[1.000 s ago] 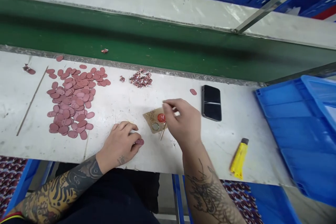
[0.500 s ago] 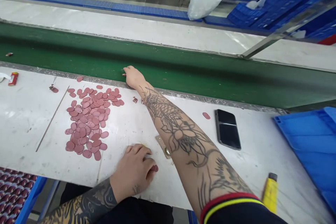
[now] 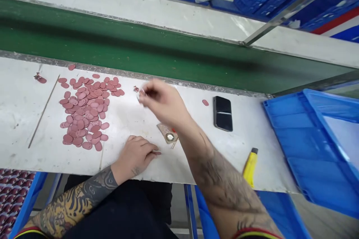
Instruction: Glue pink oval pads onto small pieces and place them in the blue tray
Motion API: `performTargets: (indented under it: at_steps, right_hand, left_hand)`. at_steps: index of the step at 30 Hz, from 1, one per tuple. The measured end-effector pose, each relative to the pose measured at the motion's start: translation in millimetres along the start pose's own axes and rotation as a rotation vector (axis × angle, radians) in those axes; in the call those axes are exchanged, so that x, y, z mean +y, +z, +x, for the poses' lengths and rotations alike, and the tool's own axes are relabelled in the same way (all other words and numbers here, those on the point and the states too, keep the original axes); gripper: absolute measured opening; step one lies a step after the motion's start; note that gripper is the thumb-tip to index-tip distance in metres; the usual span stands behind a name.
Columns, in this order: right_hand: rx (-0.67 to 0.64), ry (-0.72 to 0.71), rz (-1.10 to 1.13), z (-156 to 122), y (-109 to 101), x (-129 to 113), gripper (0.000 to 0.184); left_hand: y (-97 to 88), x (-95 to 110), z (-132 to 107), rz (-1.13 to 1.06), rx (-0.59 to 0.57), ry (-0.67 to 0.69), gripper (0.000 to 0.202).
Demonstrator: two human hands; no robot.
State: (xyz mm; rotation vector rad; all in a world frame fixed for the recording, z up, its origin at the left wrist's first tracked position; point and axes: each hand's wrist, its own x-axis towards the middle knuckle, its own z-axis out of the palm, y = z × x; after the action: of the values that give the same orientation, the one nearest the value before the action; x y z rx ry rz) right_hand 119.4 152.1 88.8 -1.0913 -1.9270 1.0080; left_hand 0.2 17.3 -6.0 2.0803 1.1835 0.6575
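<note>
Head view: the person's right hand [image 3: 164, 102], blurred in motion above the white desk [image 3: 33, 119], has its fingers [image 3: 146, 95] drawn narrow; whether they hold anything cannot be told. The left hand [image 3: 133, 157] lies palm-down, its curled fingers [image 3: 148, 146] apparently keeping a flat pink oval disc [image 3: 157, 153] against the desk. Left of a tan card [image 3: 162, 129] bearing a round metal piece [image 3: 169, 137], pink oval discs [image 3: 84, 114] lie spread flat, seemingly for easy picking.
</note>
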Motion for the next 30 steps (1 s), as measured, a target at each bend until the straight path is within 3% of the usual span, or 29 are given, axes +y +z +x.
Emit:
performTargets:
  at_steps: [4,6,8,13,18,22,24,27,30]
  right_hand:
    - [0.040,0.194,0.595,-134,3,-8,0.020]
    - [0.049,0.266,0.725,-174,11,-2,0.021]
    - [0.050,0.313,0.785,-195,19,0,0.022]
    - [0.023,0.351,0.863,-207,21,-6,0.026]
    - [-0.089,0.322,0.830,-211,16,-13,0.022]
    - [-0.119,0.255,0.769,-210,18,-18,0.036]
    - [-0.091,0.196,0.667,-208,20,-21,0.034]
    - [0.031,0.153,0.526,-209,23,-24,0.023]
    - [0.168,0.194,0.547,-212,30,-23,0.025]
  left_hand:
    - [-4.1,7,-4,-0.285,0.141,-0.090,0.016]
    - [-4.4,17,-8,-0.397,0.147,-0.116,0.020]
    - [-4.2,31,-13,-0.488,0.097,-0.141,0.021]
    - [-10.8,53,-21,-0.772,-0.083,-0.254,0.023]
    - [-22.8,46,-26,-1.036,-0.293,-0.336,0.026]
    - [-25.7,34,-31,-1.156,-0.326,-0.384,0.026]
    - [-24.9,29,-34,-1.217,-0.312,-0.388,0.035]
    - [-21.2,26,-39,-1.272,-0.246,-0.357,0.036]
    - [-15.0,28,-41,-1.303,-0.128,-0.285,0.027]
